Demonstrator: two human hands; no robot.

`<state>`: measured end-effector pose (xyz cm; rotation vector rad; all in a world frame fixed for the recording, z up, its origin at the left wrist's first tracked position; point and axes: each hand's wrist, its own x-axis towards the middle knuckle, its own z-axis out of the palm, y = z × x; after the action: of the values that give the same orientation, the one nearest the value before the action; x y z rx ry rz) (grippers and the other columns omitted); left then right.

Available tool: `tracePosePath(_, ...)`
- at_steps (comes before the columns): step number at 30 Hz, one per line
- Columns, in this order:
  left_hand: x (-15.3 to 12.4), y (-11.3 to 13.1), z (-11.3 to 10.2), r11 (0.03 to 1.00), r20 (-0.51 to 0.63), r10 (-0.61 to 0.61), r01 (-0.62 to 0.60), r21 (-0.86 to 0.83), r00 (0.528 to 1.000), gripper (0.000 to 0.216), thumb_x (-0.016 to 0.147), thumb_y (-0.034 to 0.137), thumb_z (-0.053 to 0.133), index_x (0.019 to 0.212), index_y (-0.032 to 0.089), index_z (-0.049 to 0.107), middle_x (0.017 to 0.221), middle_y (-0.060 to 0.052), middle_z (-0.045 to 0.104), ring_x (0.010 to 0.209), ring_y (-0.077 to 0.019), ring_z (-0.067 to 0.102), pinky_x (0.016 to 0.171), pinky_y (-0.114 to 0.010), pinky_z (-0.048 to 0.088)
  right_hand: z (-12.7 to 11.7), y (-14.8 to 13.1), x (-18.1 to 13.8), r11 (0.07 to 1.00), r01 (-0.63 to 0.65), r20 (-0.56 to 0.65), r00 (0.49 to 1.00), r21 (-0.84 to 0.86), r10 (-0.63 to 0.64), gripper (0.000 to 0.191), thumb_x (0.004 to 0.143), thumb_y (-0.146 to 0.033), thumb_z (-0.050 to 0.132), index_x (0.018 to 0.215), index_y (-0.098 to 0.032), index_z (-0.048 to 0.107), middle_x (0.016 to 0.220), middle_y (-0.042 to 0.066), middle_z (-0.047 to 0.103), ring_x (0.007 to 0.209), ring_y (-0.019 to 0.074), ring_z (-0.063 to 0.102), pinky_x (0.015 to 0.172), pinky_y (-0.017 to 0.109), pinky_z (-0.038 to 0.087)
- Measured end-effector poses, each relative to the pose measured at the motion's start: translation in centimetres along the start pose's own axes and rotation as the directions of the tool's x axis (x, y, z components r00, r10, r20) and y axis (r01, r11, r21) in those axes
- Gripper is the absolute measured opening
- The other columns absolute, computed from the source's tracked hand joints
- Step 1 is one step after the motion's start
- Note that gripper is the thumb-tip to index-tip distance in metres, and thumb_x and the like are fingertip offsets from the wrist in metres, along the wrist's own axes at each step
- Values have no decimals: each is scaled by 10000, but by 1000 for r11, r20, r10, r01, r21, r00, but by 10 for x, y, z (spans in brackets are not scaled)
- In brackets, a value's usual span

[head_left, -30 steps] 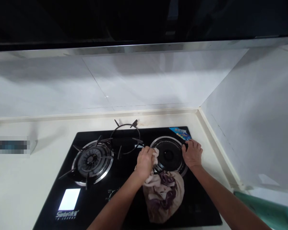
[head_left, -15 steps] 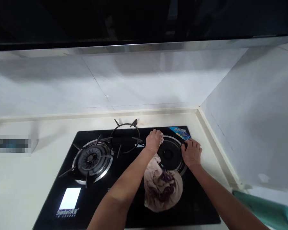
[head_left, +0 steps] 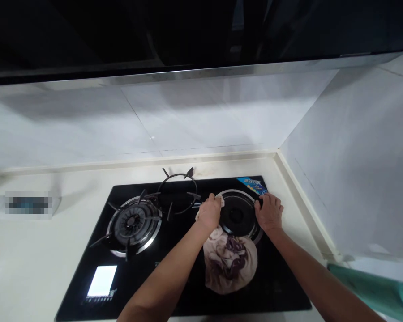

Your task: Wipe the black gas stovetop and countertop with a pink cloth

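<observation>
My left hand (head_left: 210, 213) is closed on one end of a pale pinkish cloth (head_left: 231, 277), at the left edge of the right burner (head_left: 237, 214). The rest of the cloth lies bunched on the black glass stove (head_left: 272, 290), in front of that burner, with dark purple patches in its folds. At the burner's right rim, my right hand (head_left: 269, 212) has its fingers curled round a small black piece. What that piece is, I cannot make out. The right burner bears no pan support on top.
A black pan support (head_left: 177, 175) leans over the stove's back middle. The left burner (head_left: 132, 223) has its prongs in place. Overhead hangs a dark range hood (head_left: 201, 40). Tiled walls stand behind and right; a green object (head_left: 369, 288) is at lower right.
My left hand has slid left and slightly toward me along the burner's edge, with the cloth end in it. My right hand stays at the burner's right rim.
</observation>
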<state>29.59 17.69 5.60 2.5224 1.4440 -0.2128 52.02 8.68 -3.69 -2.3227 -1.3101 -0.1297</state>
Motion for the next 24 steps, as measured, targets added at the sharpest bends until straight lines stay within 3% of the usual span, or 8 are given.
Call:
tracePosePath(8, -50, -5, 16, 998, 48, -58, 59, -28, 997, 405, 1040, 153, 429, 1420, 183, 565, 1279, -139, 670, 1148, -228, 724, 956, -338, 571, 0, 0, 0, 1000, -16, 6, 1000, 13, 15, 299, 1000, -341, 475, 1170, -167, 650, 1350, 182, 630, 1266, 359, 480, 1005, 504, 377)
tracePosePath(13, -71, 4, 23, 993, 76, -89, 94, -65, 993, 367, 1053, 168, 383, 1321, 158, 634, 1234, -148, 712, 1089, -229, 742, 930, -347, 581, -1, -1, 0, 1000, -12, 0, 1000, 9, 12, 315, 994, -329, 482, 1184, -149, 658, 1350, 188, 632, 1266, 358, 480, 1003, 496, 371)
tracePosePath(20, -97, 28, 34, 986, 101, -106, 117, -115, 989, 370, 1046, 177, 378, 1283, 156, 661, 1220, -161, 739, 1109, -253, 732, 977, -377, 553, -3, -3, 1, 1000, -4, 1, 1000, 22, 4, 307, 977, -320, 491, 1169, -153, 662, 1354, 203, 625, 1270, 368, 477, 996, 500, 367)
tracePosePath(24, -112, 60, 45, 987, 124, -83, 99, -125, 989, 334, 993, 177, 489, 1267, 168, 680, 1195, -172, 742, 1086, -278, 725, 970, -390, 543, -2, -2, 0, 998, 11, -19, 1000, 56, -10, 313, 981, -324, 479, 1162, -154, 669, 1351, 211, 625, 1259, 366, 484, 1000, 501, 368)
